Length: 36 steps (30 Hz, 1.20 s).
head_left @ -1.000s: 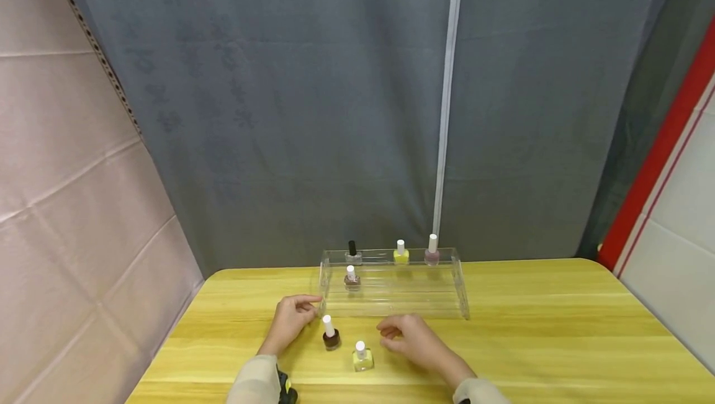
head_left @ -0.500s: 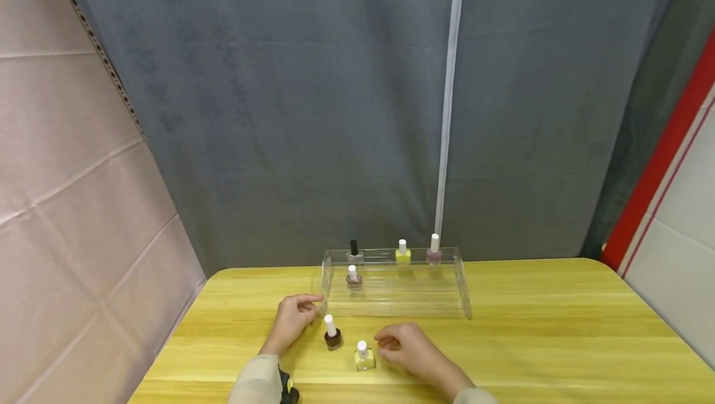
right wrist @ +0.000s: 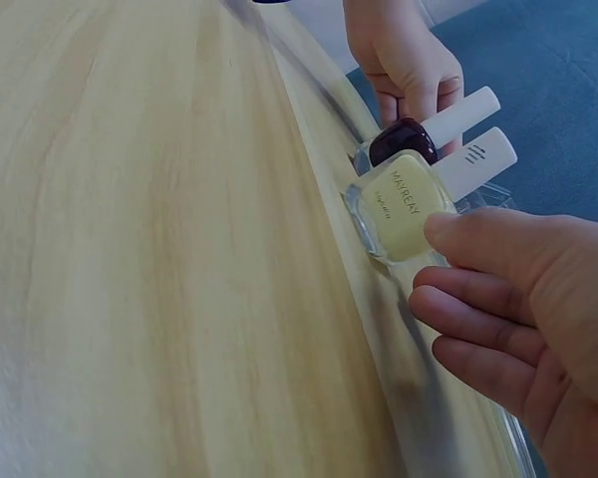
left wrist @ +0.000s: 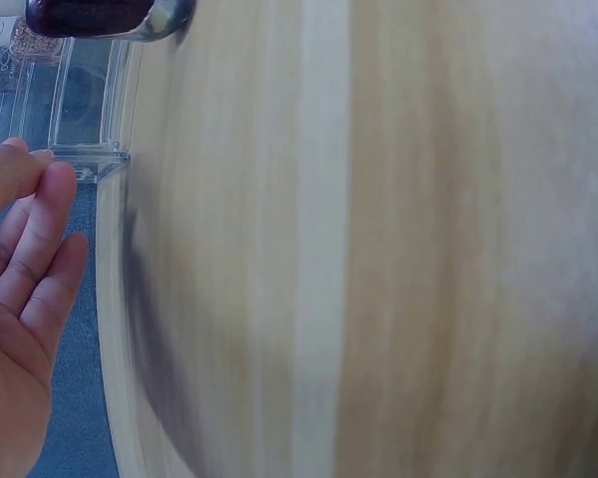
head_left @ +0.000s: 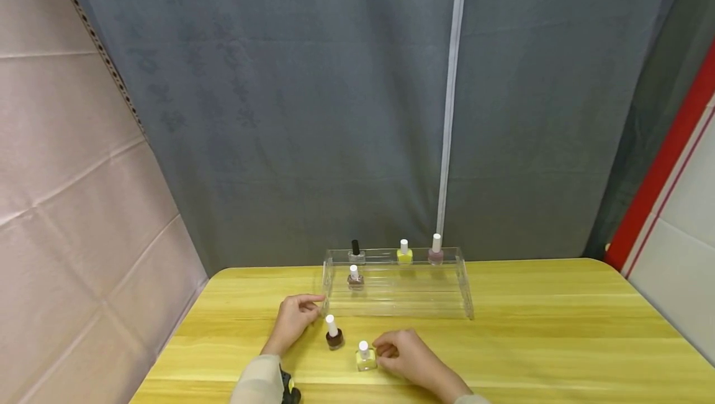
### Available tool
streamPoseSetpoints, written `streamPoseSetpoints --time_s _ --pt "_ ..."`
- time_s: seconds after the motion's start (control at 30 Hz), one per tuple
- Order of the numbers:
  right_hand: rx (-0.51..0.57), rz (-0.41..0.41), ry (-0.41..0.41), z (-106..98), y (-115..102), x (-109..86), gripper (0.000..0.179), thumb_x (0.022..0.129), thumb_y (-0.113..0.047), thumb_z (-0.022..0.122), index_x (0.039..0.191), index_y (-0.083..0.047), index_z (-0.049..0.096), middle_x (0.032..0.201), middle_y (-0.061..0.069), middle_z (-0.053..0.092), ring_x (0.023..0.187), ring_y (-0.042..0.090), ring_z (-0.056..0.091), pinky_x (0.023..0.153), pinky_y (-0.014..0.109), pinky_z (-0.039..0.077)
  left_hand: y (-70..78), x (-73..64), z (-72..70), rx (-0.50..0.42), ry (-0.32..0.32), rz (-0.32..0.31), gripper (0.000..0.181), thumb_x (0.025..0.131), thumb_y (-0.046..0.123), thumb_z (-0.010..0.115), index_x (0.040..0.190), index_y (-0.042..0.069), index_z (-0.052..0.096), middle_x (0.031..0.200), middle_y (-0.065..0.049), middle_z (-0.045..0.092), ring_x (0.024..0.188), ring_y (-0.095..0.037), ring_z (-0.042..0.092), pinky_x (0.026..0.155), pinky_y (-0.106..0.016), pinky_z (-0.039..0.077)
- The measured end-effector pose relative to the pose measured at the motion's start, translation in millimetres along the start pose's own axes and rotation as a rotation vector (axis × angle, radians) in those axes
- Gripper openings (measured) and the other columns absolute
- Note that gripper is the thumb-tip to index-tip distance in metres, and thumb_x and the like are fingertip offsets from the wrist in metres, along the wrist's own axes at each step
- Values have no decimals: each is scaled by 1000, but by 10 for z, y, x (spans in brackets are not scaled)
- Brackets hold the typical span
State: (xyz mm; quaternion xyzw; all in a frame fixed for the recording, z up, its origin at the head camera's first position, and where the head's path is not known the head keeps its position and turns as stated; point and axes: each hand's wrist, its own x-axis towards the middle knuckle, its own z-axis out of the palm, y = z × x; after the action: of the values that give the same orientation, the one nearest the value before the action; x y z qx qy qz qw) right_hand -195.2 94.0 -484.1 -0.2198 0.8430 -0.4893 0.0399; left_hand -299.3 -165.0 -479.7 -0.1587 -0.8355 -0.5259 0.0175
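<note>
A yellow nail polish bottle (head_left: 365, 360) with a white cap stands on the table. My right hand (head_left: 410, 357) is right beside it; in the right wrist view the thumb overlaps the bottle's edge, and the other fingers are loosely bent and apart from the thumb. Behind and left of that bottle stands a dark red nail polish bottle (head_left: 335, 337), also white-capped. My left hand (head_left: 293, 322) is at the left end of a clear stepped display rack (head_left: 396, 306). Its fingers are fairly straight, with fingertips right at the rack's corner in the left wrist view.
On the rack's top step stand a black-capped clear bottle (head_left: 356, 257), a yellow bottle (head_left: 404, 256) and a mauve bottle (head_left: 436, 257). One step lower is a brownish glitter bottle (head_left: 355, 282). A grey curtain (head_left: 313, 143) hangs behind the wooden table (head_left: 536, 329).
My right hand has moved left and slightly toward me, up to the yellow nail polish bottle. My left hand stays at the rack's end.
</note>
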Motion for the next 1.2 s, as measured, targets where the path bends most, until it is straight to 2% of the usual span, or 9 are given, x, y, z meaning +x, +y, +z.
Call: streamPoseSetpoints --time_s 0.13,0.33,0.5,0.87,1.2 --pt "18 4 -10 20 8 8 20 81 -7 69 98 2 69 88 0 68 75 3 61 66 19 50 -5 1 -3 7 5 -2 27 79 -10 62 104 -5 68 78 -16 65 62 -29 61 51 -25 49" --pt "8 9 -1 45 -2 9 21 80 -9 70 98 1 69 86 -2 68 74 3 60 65 19 50 264 -94 -33 5 -4 23 27 78 -14 57 103 -12 65 80 -26 63 65 -38 60 51 -23 48" --pt "8 17 8 67 -15 13 20 80 -10 71 98 0 69 85 -3 67 73 3 60 65 18 50 406 -150 -52 29 -12 30 26 78 -14 57 103 -13 65 82 -27 63 66 -35 60 52 -19 47" --pt "4 -7 19 81 20 13 19 81 -10 71 97 -1 70 84 -4 67 72 2 60 63 18 50 362 -134 -52 6 -14 31 27 77 -15 56 103 -13 65 81 -26 63 65 -35 59 52 -21 47" --pt "37 -13 25 86 30 -8 18 80 -11 72 96 -3 71 84 -5 67 72 2 61 63 19 50 369 -140 -45 11 -3 26 27 76 -16 56 101 -12 66 80 -25 63 62 -29 58 51 -20 46"
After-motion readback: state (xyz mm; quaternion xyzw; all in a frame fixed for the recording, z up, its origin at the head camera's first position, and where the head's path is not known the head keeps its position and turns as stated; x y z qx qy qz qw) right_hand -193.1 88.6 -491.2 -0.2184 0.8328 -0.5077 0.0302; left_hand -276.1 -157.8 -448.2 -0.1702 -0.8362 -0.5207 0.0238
